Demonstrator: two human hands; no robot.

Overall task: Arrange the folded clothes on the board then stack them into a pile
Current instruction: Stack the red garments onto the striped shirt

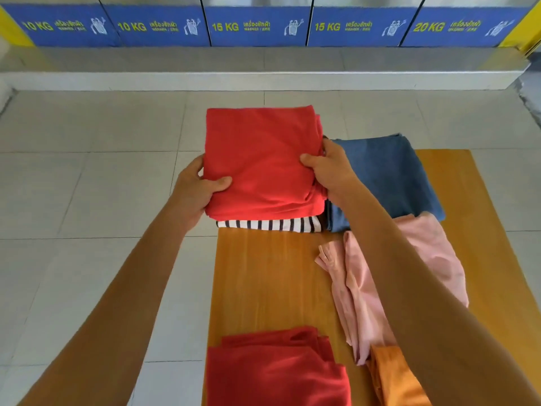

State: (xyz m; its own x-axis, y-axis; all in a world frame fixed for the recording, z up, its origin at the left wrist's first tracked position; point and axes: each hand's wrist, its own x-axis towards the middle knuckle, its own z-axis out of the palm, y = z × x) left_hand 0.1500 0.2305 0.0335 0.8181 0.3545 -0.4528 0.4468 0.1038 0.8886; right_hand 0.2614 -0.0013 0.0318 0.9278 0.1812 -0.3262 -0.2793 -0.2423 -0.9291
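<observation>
A folded red garment (260,159) is held over a folded black-and-white striped garment (269,224) at the far left end of the wooden board (272,282). My left hand (196,190) grips its left edge and my right hand (329,167) grips its right edge, thumbs on top. A folded blue garment (386,177) lies to the right of it. A pink garment (360,288) lies partly under my right forearm. Another red garment (275,370) sits at the near left, and an orange garment (395,376) at the near right.
The board lies on a pale tiled floor (87,200). A row of blue-labelled washing machines (257,24) on a raised step (263,80) runs along the far side.
</observation>
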